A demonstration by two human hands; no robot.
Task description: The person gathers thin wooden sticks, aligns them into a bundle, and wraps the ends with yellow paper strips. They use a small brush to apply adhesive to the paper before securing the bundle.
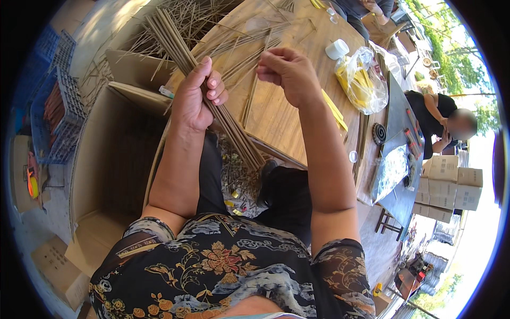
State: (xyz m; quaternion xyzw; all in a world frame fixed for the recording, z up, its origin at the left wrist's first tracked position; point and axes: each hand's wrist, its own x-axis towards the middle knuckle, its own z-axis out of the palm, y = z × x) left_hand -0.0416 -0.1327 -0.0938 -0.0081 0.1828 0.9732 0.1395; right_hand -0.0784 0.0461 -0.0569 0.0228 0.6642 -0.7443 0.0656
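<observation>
My left hand (201,98) is closed round a bundle of long thin brown sticks (234,133), which slants from the upper left down toward my knees. The thumb lies along the top of the bundle. To its right, above the wooden table (287,119), hangs my right hand (289,74), apart from the bundle. Its fingers and thumb are pinched together, and what they hold, if anything, cannot be made out. Loose sticks (249,40) of the same kind lie across the tabletop behind both hands.
A large open cardboard box (114,154) stands at my left, with a heap of sticks (154,40) beyond it. On the table's right are a clear bag of yellow strips (361,80) and a white cup (337,49). Another person (430,114) is at the far right.
</observation>
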